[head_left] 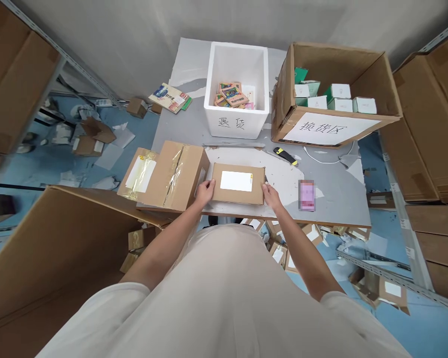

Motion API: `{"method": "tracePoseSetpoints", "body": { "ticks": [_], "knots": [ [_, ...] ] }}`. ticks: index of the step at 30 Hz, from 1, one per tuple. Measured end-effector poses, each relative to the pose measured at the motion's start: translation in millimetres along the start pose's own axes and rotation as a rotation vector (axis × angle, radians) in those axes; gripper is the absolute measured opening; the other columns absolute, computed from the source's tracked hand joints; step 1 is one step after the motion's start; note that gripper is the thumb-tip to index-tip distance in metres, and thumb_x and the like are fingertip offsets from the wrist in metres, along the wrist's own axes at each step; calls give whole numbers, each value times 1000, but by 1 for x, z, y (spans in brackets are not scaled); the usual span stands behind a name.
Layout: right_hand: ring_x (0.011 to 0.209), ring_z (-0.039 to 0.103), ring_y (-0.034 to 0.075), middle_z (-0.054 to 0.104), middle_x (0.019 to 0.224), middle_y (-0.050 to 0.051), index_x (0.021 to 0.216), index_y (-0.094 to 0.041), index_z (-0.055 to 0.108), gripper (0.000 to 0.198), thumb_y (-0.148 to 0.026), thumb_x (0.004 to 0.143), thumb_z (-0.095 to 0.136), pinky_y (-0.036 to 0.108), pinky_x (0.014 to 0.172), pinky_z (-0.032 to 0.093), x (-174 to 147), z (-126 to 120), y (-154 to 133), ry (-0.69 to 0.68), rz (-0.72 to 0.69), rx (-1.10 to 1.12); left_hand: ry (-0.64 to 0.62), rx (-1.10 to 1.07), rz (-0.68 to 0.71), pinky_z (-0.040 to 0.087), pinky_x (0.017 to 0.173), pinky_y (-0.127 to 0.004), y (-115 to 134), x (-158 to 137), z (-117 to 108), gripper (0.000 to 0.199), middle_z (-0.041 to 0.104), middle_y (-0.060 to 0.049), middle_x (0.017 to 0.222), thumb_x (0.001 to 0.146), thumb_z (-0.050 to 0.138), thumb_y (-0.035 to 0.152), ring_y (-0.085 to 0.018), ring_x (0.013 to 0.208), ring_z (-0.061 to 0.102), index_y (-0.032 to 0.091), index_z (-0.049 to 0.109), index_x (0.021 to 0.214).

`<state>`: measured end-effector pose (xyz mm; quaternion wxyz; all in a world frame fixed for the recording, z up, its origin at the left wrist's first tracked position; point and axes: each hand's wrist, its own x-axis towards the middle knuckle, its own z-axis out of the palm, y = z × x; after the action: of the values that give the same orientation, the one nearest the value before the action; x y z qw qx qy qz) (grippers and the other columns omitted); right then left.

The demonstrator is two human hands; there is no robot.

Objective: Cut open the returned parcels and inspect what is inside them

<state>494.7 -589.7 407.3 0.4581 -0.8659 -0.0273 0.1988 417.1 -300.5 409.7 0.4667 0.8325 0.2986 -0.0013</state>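
A flat cardboard box [218,191] with a white label lies at the front of the table, between my two hands. My left hand [206,192] grips its left edge, and my right hand [271,195] grips its right edge, fingers closed on the cardboard. Left of it stands a larger taped carton [188,171], close to my left hand. Beyond my right hand lies a pink-screened phone [307,196], its picture blurred. A black and yellow box cutter [285,156] rests behind the flat box, to the right.
A white foam bin [235,123] with colourful booklets and a large open carton [283,99] of small boxes stand at the back. Booklets [169,98] lie at back left. An open carton [59,238] is at lower left; shelves flank both sides.
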Motion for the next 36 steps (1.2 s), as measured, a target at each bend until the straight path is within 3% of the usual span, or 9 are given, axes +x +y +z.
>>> {"method": "tracePoseSetpoints", "body": {
  "ticks": [3,6,10,13,19,24,29,33,36],
  "knots": [
    [95,63,22,67,113,13,122,-16,59,57,-55,90,33,40,89,49,-15,0,27,46,32,132,23,-204,-38,50,89,-34,-22,-14,2,37,70,-12,107,91,41,35,-22,101,64,14,65,109],
    [109,61,25,57,131,17,139,-16,45,66,-44,80,54,45,96,47,-35,5,53,15,19,146,-25,-334,-72,45,103,-36,-46,-33,5,45,63,-16,125,84,48,20,-20,113,62,12,55,128],
    [125,52,29,40,149,14,150,-24,27,92,-35,68,69,50,100,45,-46,21,62,-91,4,174,-138,-388,-50,37,112,-38,-62,-47,11,61,54,-15,138,75,62,17,-23,129,51,13,49,134],
    [123,53,27,48,143,13,150,-24,24,89,-36,72,65,48,101,45,-42,34,55,-89,-16,212,-186,-365,-18,40,109,-42,-61,-45,16,54,62,-14,129,75,64,26,-26,123,56,12,55,127],
    [104,60,24,57,126,13,140,-20,41,63,-42,82,54,41,86,51,-42,26,32,-43,-65,104,-151,-308,34,47,100,-40,-43,-42,7,42,68,-12,113,78,61,41,-24,109,63,13,63,109],
    [84,58,23,61,91,9,106,-16,60,46,-53,91,37,37,79,47,-39,-3,2,60,-153,-172,75,35,129,49,85,-34,-1,-39,-15,41,69,-9,94,86,50,51,-21,90,63,14,66,96],
    [71,54,21,57,71,5,73,-20,53,49,-58,92,28,32,70,41,-17,-7,-23,66,-45,-265,92,240,82,45,73,-31,29,-19,-14,47,67,-7,77,89,40,54,-21,75,60,17,66,79],
    [74,56,22,60,71,5,76,-20,56,49,-61,90,32,30,69,41,-2,-8,-24,12,24,-222,96,313,54,44,71,-31,36,-8,-9,49,68,-9,76,90,38,55,-23,76,61,17,65,75],
    [83,59,21,66,88,8,95,-18,60,51,-55,94,25,30,76,44,1,-16,-8,-8,15,-160,94,337,32,45,73,-33,39,-6,-10,50,70,-11,81,90,37,56,-25,80,63,17,66,78]
  ]
}}
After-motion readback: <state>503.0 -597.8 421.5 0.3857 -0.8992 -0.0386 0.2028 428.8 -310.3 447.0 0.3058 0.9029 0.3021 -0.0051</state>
